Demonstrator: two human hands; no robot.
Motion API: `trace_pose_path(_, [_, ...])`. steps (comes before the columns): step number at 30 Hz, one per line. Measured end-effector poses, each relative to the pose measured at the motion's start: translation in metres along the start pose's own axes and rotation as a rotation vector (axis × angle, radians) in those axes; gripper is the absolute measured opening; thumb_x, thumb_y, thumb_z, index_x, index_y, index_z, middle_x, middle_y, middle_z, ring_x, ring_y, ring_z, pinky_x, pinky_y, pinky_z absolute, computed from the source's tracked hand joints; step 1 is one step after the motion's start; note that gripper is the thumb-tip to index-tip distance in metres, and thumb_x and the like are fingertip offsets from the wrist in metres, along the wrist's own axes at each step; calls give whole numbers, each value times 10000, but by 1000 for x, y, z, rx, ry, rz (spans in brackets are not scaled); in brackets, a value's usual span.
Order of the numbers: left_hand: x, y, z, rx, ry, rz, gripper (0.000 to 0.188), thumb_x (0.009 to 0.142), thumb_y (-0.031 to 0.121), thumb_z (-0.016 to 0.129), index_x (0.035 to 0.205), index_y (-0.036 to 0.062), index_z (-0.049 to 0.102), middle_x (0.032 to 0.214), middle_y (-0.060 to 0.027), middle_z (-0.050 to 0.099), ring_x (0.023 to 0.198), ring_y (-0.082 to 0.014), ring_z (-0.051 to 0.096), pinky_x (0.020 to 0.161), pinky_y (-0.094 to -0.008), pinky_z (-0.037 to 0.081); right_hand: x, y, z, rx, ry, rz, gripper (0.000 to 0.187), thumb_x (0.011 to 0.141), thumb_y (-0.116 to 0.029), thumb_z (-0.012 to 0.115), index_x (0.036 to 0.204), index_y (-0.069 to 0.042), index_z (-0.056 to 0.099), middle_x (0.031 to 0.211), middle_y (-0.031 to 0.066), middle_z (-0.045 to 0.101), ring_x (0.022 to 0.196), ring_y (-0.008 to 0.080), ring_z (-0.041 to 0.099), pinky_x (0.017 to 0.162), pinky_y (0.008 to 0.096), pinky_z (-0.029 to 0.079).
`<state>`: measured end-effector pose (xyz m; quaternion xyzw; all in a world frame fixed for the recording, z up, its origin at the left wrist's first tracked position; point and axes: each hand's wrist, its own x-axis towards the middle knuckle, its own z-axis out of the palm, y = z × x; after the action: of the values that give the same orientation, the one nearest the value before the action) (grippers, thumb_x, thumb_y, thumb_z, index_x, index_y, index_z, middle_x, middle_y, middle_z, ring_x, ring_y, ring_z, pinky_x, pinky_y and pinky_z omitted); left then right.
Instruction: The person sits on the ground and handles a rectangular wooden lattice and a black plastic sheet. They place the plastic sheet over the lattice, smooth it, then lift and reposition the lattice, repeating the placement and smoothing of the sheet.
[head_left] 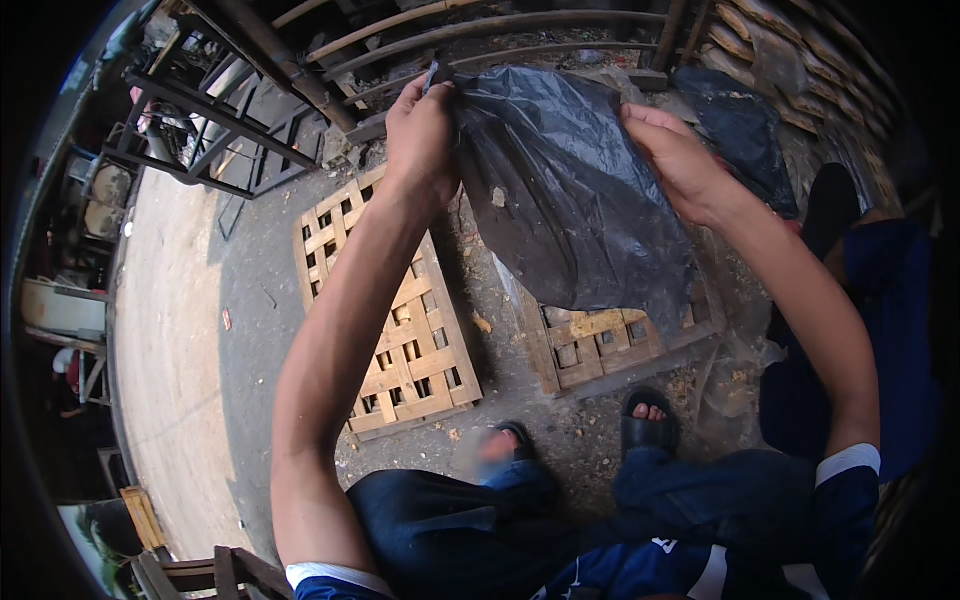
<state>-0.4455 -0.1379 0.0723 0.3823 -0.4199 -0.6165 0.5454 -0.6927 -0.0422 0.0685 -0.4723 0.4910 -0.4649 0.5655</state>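
Observation:
A large black plastic bag [560, 190] hangs spread between my two hands, thin and wrinkled. My left hand [420, 130] is closed on its upper left edge, with a bit of the plastic poking up past the fingers. My right hand [680, 155] pinches the right edge, thumb toward me. The bag's lower end droops over a wooden lattice crate [620, 345] on the ground and hides much of it. To the left of the bag, partly behind my left forearm, lies another slatted wooden lattice crate [425, 345].
A dark metal frame [215, 135] stands at the far left, and a bamboo rail [490, 30] crosses the back. Stacked sacks or slabs [800, 60] rise at the back right. Another dark plastic bag [735, 130] lies beyond my right hand. Someone in dark blue [865, 330] is close on the right.

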Motion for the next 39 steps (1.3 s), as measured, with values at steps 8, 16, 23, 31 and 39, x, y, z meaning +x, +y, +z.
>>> trace_pose_path(8, [-7, -50, 14, 235, -91, -23, 606, 1051, 88, 519, 1602, 11, 278, 1223, -136, 669, 933, -130, 630, 796, -264, 512, 48, 43, -102, -72, 202, -94, 461, 1013, -450, 510, 1183, -50, 667, 1035, 16, 688, 892, 125, 665, 830, 283, 527])
trace_pose_path(16, [-21, -144, -52, 1158, -353, 139, 920, 902, 169, 682, 1634, 50, 138, 1198, -292, 684, 854, -298, 736, 767, -375, 587, 2, 97, -107, -167, -99, 428, 385, 1003, -452, 623, 1089, -77, 615, 856, 6, 615, 700, 87, 617, 537, 241, 505])
trace_pose_path(23, [-15, -118, -31, 986, -502, -437, 907, 904, 317, 742, 1618, 44, 255, 1040, -195, 742, 799, -197, 704, 724, -326, 560, -1, 116, -102, -462, -158, 592, 207, 979, -237, 674, 1088, -67, 626, 953, 21, 657, 822, 123, 667, 634, 305, 552])
trace_pose_path(31, [9, -153, -22, 655, -365, -303, 837, 889, 160, 781, 1553, -53, 317, 1039, -133, 735, 908, -177, 681, 755, -302, 542, 45, 116, -96, -29, -15, 172, 642, 909, -36, 644, 1514, -48, 430, 1472, 110, 533, 1309, 203, 551, 1092, 343, 444])
trace_pose_path(39, [10, -159, -32, 558, -262, -276, 494, 890, 84, 699, 1342, -30, 534, 885, -39, 666, 772, -121, 596, 695, -270, 489, 63, 105, -65, -309, 20, -331, 838, 792, 139, 555, 1575, -95, 371, 1585, 101, 413, 1453, 201, 400, 1163, 317, 365])
